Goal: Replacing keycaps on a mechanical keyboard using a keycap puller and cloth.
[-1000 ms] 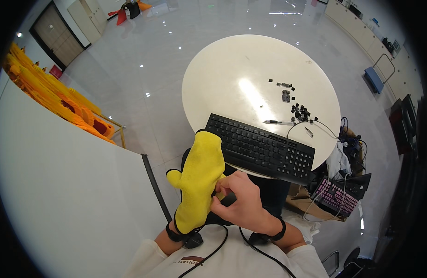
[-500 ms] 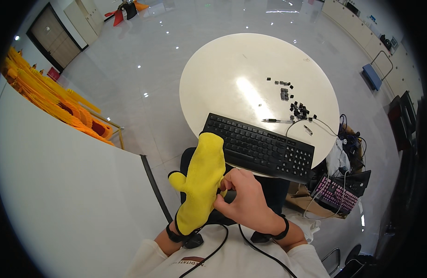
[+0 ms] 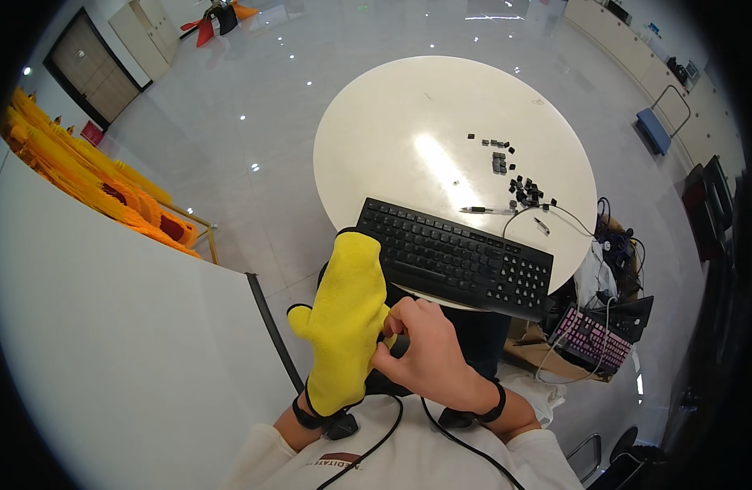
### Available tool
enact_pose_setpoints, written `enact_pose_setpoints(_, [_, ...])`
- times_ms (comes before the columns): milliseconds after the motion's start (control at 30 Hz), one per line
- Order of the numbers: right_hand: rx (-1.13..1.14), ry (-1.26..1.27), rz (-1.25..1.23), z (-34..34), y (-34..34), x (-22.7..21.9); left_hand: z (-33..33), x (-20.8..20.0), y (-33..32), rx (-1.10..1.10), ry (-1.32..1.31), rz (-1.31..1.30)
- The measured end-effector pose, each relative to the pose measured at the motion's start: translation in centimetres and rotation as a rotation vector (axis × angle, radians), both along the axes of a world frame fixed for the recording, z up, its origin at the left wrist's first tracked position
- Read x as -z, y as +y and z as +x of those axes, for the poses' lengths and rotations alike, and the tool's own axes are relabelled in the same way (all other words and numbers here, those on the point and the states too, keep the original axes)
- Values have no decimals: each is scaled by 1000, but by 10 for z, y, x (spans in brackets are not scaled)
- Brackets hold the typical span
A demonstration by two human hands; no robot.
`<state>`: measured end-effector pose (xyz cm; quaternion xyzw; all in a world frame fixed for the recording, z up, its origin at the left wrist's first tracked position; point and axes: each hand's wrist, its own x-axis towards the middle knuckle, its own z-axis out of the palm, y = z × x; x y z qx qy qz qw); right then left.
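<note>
From head height, one wide fisheye view looks down and forward, the right hand (image 3: 431, 355) near, the round desk (image 3: 392, 122) farther off.

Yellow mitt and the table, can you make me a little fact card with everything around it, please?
Left hand: inside the yellow mitt
Right hand: fingertips at the mitt's right edge; can't tell what they pinch
Table: round, white
Black keyboard: on the table's near side
Loose black keycaps: beyond the keyboard, toward the table's right
Pen: lying beyond the keyboard
Pink-keyed keyboard: off the table, lower right
</note>
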<state>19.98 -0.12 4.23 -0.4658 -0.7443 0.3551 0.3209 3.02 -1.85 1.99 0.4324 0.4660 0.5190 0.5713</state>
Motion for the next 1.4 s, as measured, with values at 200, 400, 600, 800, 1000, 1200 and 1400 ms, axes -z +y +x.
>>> enact_pose_setpoints(200, [-20,-46,101,-4,-13,-1,-3,22,-13,-1,50,40])
enact_pose_setpoints(400, [-144,90,99,-4,-21,-8,-11,18,-12,195,283,243])
enact_pose_setpoints(600, [-165,174,205,-4,-21,0,-5,14,-3,112,179,166])
enact_pose_setpoints(800, [-99,250,338,-6,-6,22,1,12,2,75,185,176])
enact_pose_setpoints(1000, [-19,263,462,-9,1,30,0,-3,12,85,301,352])
enact_pose_setpoints(1200, [-60,320,440,-13,-2,31,-5,6,3,-7,338,264])
enact_pose_setpoints(1400, [-189,345,431,-12,-1,36,-24,25,5,52,703,362])
